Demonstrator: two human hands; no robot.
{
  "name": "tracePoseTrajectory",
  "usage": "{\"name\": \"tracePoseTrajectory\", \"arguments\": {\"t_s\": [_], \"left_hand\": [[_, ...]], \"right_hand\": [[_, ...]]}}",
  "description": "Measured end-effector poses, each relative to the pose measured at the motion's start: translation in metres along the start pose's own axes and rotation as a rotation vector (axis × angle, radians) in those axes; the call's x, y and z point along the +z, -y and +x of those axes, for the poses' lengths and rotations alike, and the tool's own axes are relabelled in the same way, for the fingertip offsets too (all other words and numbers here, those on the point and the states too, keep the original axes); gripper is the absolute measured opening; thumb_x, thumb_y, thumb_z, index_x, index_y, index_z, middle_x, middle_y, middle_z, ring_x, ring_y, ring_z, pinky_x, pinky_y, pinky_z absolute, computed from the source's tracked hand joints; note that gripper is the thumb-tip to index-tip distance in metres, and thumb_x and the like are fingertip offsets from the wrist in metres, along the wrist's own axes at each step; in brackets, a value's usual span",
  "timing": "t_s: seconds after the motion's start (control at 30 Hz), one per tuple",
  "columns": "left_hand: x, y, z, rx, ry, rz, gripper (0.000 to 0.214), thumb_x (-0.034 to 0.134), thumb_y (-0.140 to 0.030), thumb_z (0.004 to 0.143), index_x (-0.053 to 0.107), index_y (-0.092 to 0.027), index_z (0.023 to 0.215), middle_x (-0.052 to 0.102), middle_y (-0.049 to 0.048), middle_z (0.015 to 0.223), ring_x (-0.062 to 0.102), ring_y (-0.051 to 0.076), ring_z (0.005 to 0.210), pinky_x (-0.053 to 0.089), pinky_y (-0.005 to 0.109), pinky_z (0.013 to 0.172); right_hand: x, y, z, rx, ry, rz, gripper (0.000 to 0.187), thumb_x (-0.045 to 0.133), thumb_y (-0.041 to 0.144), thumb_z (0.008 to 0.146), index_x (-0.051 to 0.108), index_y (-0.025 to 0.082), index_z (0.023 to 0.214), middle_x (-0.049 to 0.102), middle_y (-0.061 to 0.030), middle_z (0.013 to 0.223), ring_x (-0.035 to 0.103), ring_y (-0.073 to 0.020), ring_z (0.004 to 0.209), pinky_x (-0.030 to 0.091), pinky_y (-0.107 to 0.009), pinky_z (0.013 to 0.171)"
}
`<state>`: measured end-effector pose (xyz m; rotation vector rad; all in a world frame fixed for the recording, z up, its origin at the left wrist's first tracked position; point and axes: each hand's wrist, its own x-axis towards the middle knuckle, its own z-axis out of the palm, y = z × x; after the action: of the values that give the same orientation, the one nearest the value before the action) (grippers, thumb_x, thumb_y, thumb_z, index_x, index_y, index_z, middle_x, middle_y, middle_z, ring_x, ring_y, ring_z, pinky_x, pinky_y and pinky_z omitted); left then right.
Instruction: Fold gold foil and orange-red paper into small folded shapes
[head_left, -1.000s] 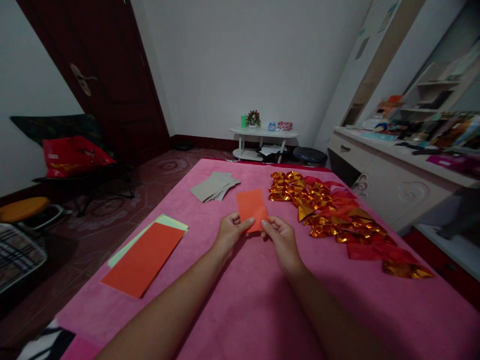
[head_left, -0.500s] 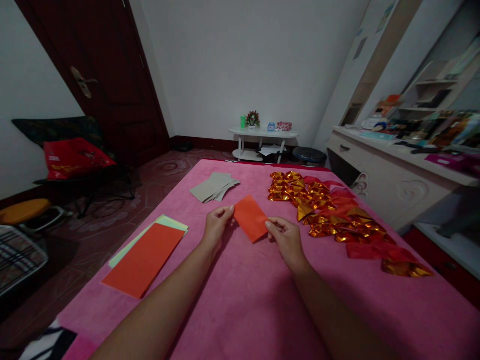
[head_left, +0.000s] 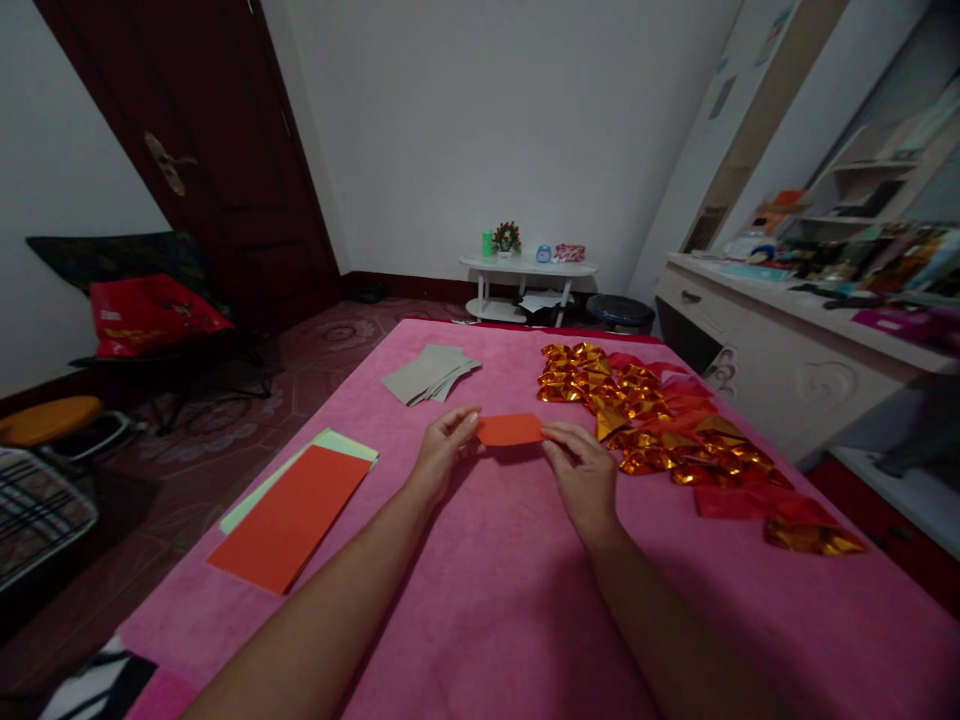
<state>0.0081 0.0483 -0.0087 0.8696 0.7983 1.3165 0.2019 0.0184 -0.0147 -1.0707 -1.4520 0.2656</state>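
Observation:
Between my two hands, just over the pink cloth [head_left: 480, 590], I hold a small piece of orange paper [head_left: 511, 430] by its two ends. My left hand [head_left: 444, 447] pinches its left end, and my right hand [head_left: 584, 474] pinches the right end. The paper is tilted, so it looks like a short, wide strip. To the left lies a stack of larger paper sheets, an orange sheet [head_left: 292, 518] on top and pale green sheets [head_left: 341, 441] showing under it. Beyond my left hand, several grey paper pieces [head_left: 427, 374] lie fanned out.
Shiny gold and red foil pieces [head_left: 637, 390] spread along the table's right side. A white dresser [head_left: 787, 345] stands to the right. On the left are a chair with a red bag [head_left: 154, 315] and an orange-topped stool [head_left: 49, 422]. A small white table [head_left: 517, 266] stands by the wall.
The orange paper has turned from a slanted, face-on position to a flatter, level one. My right hand has shifted slightly right and up; the left moved slightly right.

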Motion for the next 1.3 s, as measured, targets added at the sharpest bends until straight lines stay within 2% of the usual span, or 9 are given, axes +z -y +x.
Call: {"name": "tracePoseTrajectory", "arguments": {"t_s": [0.1, 0.23, 0.37, 0.57, 0.77, 1.1, 1.3], "left_hand": [[-0.002, 0.003, 0.001, 0.010, 0.031, 0.011, 0.050, 0.077, -0.036, 0.069, 0.061, -0.014, 0.112, 0.066, 0.0037, 0.082, 0.058, 0.006, 0.058, 0.048, 0.019, 0.058], [-0.005, 0.006, 0.003, 0.019, 0.058, 0.013, 0.055, 0.080, -0.031, 0.064, 0.061, -0.015, 0.113, 0.067, 0.0034, 0.081, 0.060, 0.008, 0.062, 0.045, 0.020, 0.059], [-0.003, 0.003, 0.001, 0.043, 0.037, 0.040, 0.052, 0.080, -0.032, 0.065, 0.062, -0.013, 0.110, 0.066, 0.0010, 0.074, 0.056, 0.006, 0.055, 0.043, 0.018, 0.053], [0.003, -0.004, -0.004, 0.000, 0.063, -0.054, 0.055, 0.081, -0.033, 0.063, 0.062, -0.014, 0.112, 0.067, 0.0025, 0.083, 0.059, 0.007, 0.059, 0.051, 0.023, 0.063], [0.001, -0.004, -0.004, -0.009, 0.104, -0.111, 0.055, 0.080, -0.030, 0.066, 0.061, -0.016, 0.116, 0.063, -0.0005, 0.079, 0.062, 0.008, 0.066, 0.054, 0.025, 0.071], [-0.001, -0.002, -0.002, -0.004, 0.134, -0.132, 0.058, 0.080, -0.026, 0.066, 0.058, -0.016, 0.119, 0.067, 0.0035, 0.090, 0.065, 0.011, 0.076, 0.054, 0.024, 0.073], [-0.002, -0.002, -0.002, -0.029, 0.122, -0.112, 0.056, 0.081, -0.024, 0.062, 0.060, -0.016, 0.113, 0.069, 0.0039, 0.087, 0.066, 0.012, 0.071, 0.053, 0.027, 0.070]], "right_hand": [[0.001, 0.000, 0.000, 0.004, 0.002, 0.006, 0.015, 0.061, 0.016, 0.080, 0.072, 0.021, 0.089, 0.068, -0.0054, 0.095, 0.064, -0.0179, 0.090, 0.053, -0.033, 0.083], [0.001, 0.002, 0.000, 0.028, 0.011, 0.015, 0.015, 0.060, 0.019, 0.080, 0.072, 0.022, 0.089, 0.067, -0.0058, 0.098, 0.064, -0.0183, 0.091, 0.054, -0.033, 0.083], [0.001, 0.004, -0.001, 0.062, 0.040, 0.025, 0.015, 0.059, 0.020, 0.080, 0.072, 0.022, 0.088, 0.066, -0.0061, 0.098, 0.064, -0.0188, 0.093, 0.054, -0.033, 0.082], [0.001, 0.002, -0.001, 0.107, 0.026, 0.057, 0.015, 0.058, 0.021, 0.081, 0.072, 0.022, 0.089, 0.066, -0.0068, 0.099, 0.063, -0.0193, 0.093, 0.055, -0.034, 0.081], [0.001, 0.000, -0.001, 0.142, 0.027, 0.104, 0.016, 0.059, 0.022, 0.081, 0.072, 0.021, 0.089, 0.066, -0.0070, 0.099, 0.063, -0.0193, 0.093, 0.055, -0.034, 0.081], [0.000, 0.001, -0.001, 0.138, 0.026, 0.102, 0.014, 0.059, 0.023, 0.081, 0.071, 0.021, 0.088, 0.066, -0.0068, 0.098, 0.064, -0.0197, 0.093, 0.055, -0.035, 0.081], [0.000, 0.000, -0.001, 0.123, 0.037, 0.085, 0.015, 0.058, 0.022, 0.082, 0.071, 0.022, 0.089, 0.066, -0.0065, 0.098, 0.064, -0.0198, 0.092, 0.054, -0.035, 0.082]]}}
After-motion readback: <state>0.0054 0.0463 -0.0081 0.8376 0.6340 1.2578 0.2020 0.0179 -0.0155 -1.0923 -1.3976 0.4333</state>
